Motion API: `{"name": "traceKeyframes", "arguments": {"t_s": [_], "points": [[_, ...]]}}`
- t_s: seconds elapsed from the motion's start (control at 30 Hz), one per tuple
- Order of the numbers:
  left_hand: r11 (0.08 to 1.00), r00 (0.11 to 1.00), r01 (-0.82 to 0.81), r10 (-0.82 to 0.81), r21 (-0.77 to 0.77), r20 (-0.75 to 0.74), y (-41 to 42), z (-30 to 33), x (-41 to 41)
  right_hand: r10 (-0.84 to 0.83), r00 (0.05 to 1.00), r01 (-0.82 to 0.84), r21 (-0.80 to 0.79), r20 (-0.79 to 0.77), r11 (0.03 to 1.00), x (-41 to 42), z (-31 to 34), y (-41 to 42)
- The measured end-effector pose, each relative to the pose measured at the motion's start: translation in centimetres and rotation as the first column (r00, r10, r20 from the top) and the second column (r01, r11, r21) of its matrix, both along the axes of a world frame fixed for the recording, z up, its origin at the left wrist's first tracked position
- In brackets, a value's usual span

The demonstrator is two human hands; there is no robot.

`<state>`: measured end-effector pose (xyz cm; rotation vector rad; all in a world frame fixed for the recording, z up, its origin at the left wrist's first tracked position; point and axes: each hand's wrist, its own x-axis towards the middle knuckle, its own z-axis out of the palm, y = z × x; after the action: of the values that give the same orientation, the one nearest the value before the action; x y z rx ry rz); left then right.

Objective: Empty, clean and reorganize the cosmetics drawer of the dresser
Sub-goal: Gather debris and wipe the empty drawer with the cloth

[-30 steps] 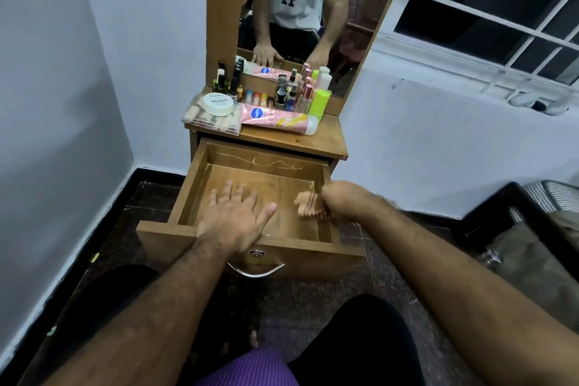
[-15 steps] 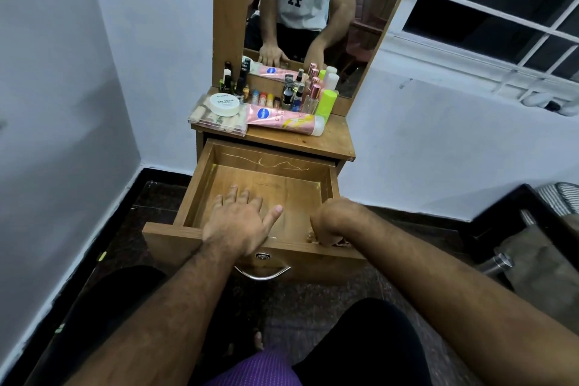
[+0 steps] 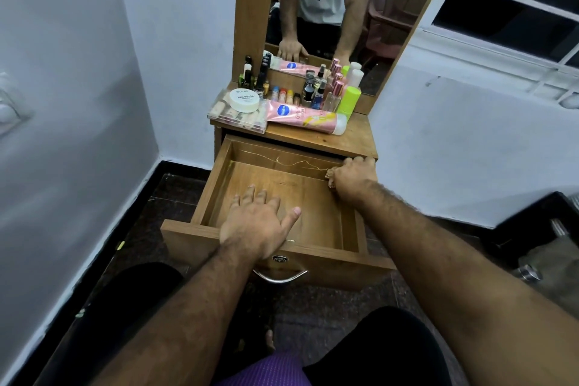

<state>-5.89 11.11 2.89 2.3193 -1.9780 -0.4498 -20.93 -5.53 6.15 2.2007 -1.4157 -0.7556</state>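
The wooden dresser drawer (image 3: 213, 180) stands pulled out, with nothing lying in it. My left hand (image 3: 258, 224) rests flat over its front edge, fingers spread onto the drawer floor. My right hand (image 3: 354, 178) grips a small peach cloth (image 3: 330, 177) at the drawer's far right corner, against the right wall. On the dresser top (image 3: 354, 142) stand the cosmetics: a pink lotion tube (image 3: 305, 117), a white nail polish remover tub (image 3: 244, 99) on a clear case (image 3: 238, 119), a green bottle (image 3: 349, 100) and several small bottles.
A mirror (image 3: 329, 9) rises behind the dresser top and shows a person's torso and arms. White walls close in on the left and right. A window (image 3: 513, 9) is at the upper right. Dark bags and a steel bottle (image 3: 529, 273) lie on the floor at right.
My right hand has carried the cloth from the drawer's front right corner to its far right corner. My left hand has stayed on the front edge.
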Motion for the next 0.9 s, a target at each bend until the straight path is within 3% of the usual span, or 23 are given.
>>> {"name": "traceKeyframes", "arguments": {"t_s": [0.43, 0.73, 0.83, 0.9], "points": [[1.000, 1.000, 0.000, 0.000, 0.005, -0.008, 0.0, 0.0, 0.1, -0.125, 0.952, 0.163, 0.117, -0.278, 0.980, 2.5, -3.1, 5.9], [1.000, 1.000, -0.013, 0.013, 0.001, -0.023, -0.1, 0.0, 0.0, -0.145, 0.980, 0.149, -0.019, 0.135, 0.989, 2.1, -2.1, 1.3], [1.000, 1.000, -0.012, 0.012, 0.016, -0.025, -0.2, 0.2, 0.1, -0.154, 0.924, 0.159, 0.014, 0.349, 0.987, 1.0, -0.8, 0.1], [1.000, 1.000, -0.011, 0.012, 0.021, -0.020, -0.1, 0.2, 0.1, -0.226, 0.832, 0.213, 0.085, 0.506, 0.973, -0.3, -0.5, -0.2]]}}
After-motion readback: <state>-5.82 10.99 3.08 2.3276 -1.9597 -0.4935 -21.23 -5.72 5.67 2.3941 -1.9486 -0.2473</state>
